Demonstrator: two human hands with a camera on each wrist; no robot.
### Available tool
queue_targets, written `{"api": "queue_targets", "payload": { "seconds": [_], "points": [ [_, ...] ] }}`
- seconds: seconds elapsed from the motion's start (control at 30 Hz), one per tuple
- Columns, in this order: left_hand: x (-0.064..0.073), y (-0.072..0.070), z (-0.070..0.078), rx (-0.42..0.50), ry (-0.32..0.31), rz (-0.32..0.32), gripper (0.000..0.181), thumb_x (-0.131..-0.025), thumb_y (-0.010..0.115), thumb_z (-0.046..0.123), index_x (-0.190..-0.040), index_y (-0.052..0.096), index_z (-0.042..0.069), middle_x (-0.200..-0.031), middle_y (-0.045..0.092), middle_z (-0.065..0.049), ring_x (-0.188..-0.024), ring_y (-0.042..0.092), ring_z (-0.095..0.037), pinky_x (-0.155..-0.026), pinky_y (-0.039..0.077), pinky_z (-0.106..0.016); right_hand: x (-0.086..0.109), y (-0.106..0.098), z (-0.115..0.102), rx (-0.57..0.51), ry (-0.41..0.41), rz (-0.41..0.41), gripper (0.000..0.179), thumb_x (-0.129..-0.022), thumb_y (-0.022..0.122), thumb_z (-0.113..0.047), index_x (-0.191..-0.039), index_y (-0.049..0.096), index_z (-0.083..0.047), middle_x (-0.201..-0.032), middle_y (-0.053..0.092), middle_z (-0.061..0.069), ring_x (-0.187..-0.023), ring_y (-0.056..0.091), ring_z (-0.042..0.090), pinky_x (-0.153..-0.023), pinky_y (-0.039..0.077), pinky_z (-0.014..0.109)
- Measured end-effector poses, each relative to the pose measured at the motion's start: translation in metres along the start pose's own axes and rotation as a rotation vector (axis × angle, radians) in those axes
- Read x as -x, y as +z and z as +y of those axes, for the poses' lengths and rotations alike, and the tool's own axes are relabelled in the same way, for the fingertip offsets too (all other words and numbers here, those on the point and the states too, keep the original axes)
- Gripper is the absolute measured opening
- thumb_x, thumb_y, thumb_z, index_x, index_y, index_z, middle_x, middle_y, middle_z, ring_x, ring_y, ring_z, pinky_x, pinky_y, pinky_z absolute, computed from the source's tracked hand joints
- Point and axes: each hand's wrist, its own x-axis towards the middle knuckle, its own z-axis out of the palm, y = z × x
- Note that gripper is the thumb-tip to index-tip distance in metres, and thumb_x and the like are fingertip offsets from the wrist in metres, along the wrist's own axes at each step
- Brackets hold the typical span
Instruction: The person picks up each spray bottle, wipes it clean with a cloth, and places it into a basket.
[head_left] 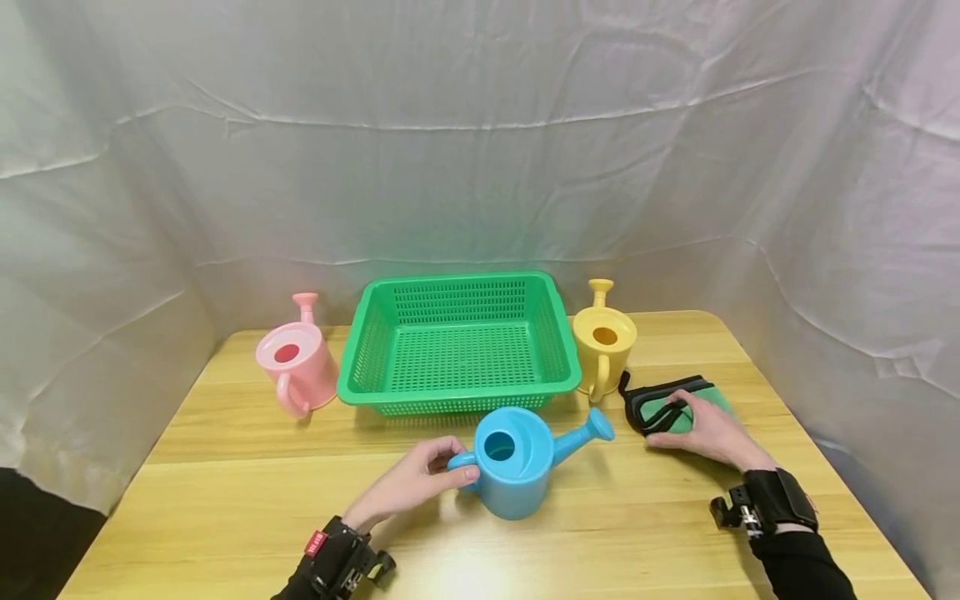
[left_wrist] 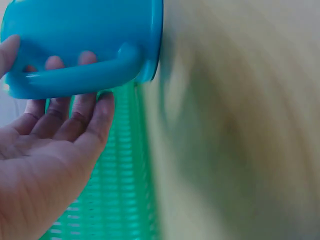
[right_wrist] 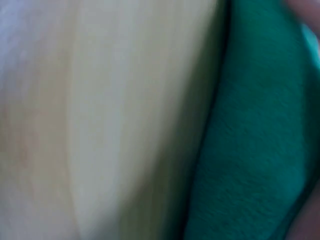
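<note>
Pink watering can (head_left: 300,364) at the table's (head_left: 247,483) back left corner; red wrist tag (head_left: 316,543), lettering too small to read; left hand (head_left: 420,479) before the back-edge green basket (head_left: 459,392), gripping the blue watering can (head_left: 514,475) by its handle; yellow watering can (head_left: 609,354); then green cloth (head_left: 660,408) near the right edge, right hand (head_left: 712,431) pinching it!

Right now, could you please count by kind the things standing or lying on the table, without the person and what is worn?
Watering cans: 3 (pink can, yellow can, blue can)
Baskets: 1 (green basket)
Folded cloth items: 1 (green cloth with black edging)
Total: 5
</note>
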Motion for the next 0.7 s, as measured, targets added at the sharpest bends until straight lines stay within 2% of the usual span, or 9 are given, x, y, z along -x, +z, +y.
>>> {"api": "queue_targets", "payload": {
  "seconds": [0.07, 0.17, 0.23, 0.3, 0.4, 0.5, 0.63, 0.7],
  "points": [
    [0.001, 0.003, -0.002, 0.051, -0.006, -0.017, 0.033, -0.097, 0.068, 0.025, -0.112, 0.055, -0.001, -0.1, 0.06, -0.002, -0.094, 0.062, -0.01, -0.088, 0.053, -0.027, 0.002, -0.001, 0.001, -0.013, -0.022, -0.015, 0.085, -0.072, 0.086, -0.052, -0.13, 0.052, 0.001, -0.129, 0.058, 0.034, -0.116, 0.057, 0.052, -0.091, 0.049, 0.062],
    [0.003, 0.008, -0.005, 0.079, 0.012, -0.006, 0.051, -0.096, 0.068, 0.025, -0.134, 0.042, 0.004, -0.109, 0.068, -0.01, -0.102, 0.065, -0.013, -0.098, 0.05, -0.037, 0.005, -0.003, 0.004, -0.033, -0.055, -0.031, 0.087, -0.071, 0.089, -0.042, -0.133, 0.051, 0.006, -0.129, 0.056, 0.037, -0.119, 0.052, 0.057, -0.094, 0.046, 0.065],
    [0.003, 0.013, -0.005, 0.048, 0.046, 0.017, 0.067, -0.096, 0.069, 0.026, -0.149, 0.031, 0.01, -0.125, 0.068, -0.015, -0.116, 0.065, -0.021, -0.106, 0.047, -0.049, 0.008, -0.004, 0.008, -0.054, -0.081, -0.028, 0.08, -0.072, 0.089, -0.034, -0.13, 0.053, 0.008, -0.127, 0.059, 0.035, -0.117, 0.055, 0.055, -0.095, 0.047, 0.063],
    [0.003, 0.016, -0.004, -0.002, 0.088, 0.031, 0.078, -0.095, 0.07, 0.026, -0.158, 0.026, 0.016, -0.138, 0.063, -0.015, -0.127, 0.061, -0.028, -0.111, 0.042, -0.055, 0.01, -0.004, 0.012, -0.079, -0.111, -0.007, 0.068, -0.072, 0.089, -0.026, -0.123, 0.06, 0.008, -0.119, 0.065, 0.031, -0.11, 0.062, 0.047, -0.094, 0.051, 0.056],
    [0.002, 0.021, 0.0, -0.091, 0.145, 0.068, 0.081, -0.092, 0.074, 0.029, -0.159, 0.029, 0.021, -0.149, 0.055, -0.01, -0.135, 0.055, -0.033, -0.113, 0.042, -0.054, 0.014, -0.005, 0.019, -0.114, -0.15, 0.036, 0.048, -0.07, 0.09, -0.017, -0.108, 0.069, 0.002, -0.102, 0.072, 0.017, -0.093, 0.067, 0.02, -0.085, 0.055, 0.038],
    [0.001, 0.026, 0.002, -0.151, 0.188, 0.112, 0.08, -0.086, 0.079, 0.03, -0.155, 0.039, 0.019, -0.145, 0.059, -0.01, -0.131, 0.059, -0.033, -0.111, 0.045, -0.049, 0.016, -0.006, 0.023, -0.133, -0.173, 0.05, 0.04, -0.069, 0.09, -0.016, -0.101, 0.072, -0.001, -0.097, 0.073, 0.012, -0.084, 0.061, 0.001, -0.078, 0.053, 0.028],
    [0.002, 0.031, 0.001, -0.219, 0.182, 0.175, 0.078, -0.076, 0.087, 0.031, -0.144, 0.053, 0.015, -0.132, 0.065, -0.009, -0.121, 0.061, -0.028, -0.106, 0.047, -0.05, 0.017, -0.007, 0.023, -0.131, -0.198, 0.062, 0.039, -0.069, 0.09, -0.016, -0.101, 0.072, -0.002, -0.097, 0.074, 0.01, -0.085, 0.059, -0.004, -0.079, 0.053, 0.028],
    [0.002, 0.032, 0.0, -0.242, 0.164, 0.195, 0.076, -0.074, 0.088, 0.033, -0.141, 0.056, 0.015, -0.131, 0.061, -0.006, -0.121, 0.058, -0.025, -0.106, 0.045, -0.054, 0.017, -0.007, 0.021, -0.124, -0.197, 0.086, 0.026, -0.071, 0.088, -0.014, -0.088, 0.07, -0.005, -0.087, 0.071, 0.005, -0.079, 0.055, -0.004, -0.076, 0.052, 0.027]
  ]
}}
